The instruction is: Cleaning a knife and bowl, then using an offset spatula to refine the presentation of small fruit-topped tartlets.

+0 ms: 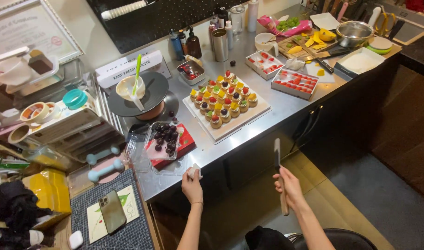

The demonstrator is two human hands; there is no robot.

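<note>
My left hand (191, 186) rests at the front edge of the steel counter (249, 134), closed around a small crumpled white wipe (194, 171). My right hand (290, 186) is off the counter, over the floor, gripping the wooden handle of a palette knife (278, 159) with its flat blade pointing up. Beyond the hands, a white board (230, 128) carries several small tarts (223, 98) topped with fruit. A clear tub of dark cherries (164, 138) sits on a red box just left of my left hand.
A cake turntable (139, 95) holds a white bowl with a green spatula. Two trays of cut strawberries (295, 82) lie at right, near a cutting board with mango and a steel bowl (354, 32). Bottles stand at the back. A phone (112, 211) lies on a mat at left.
</note>
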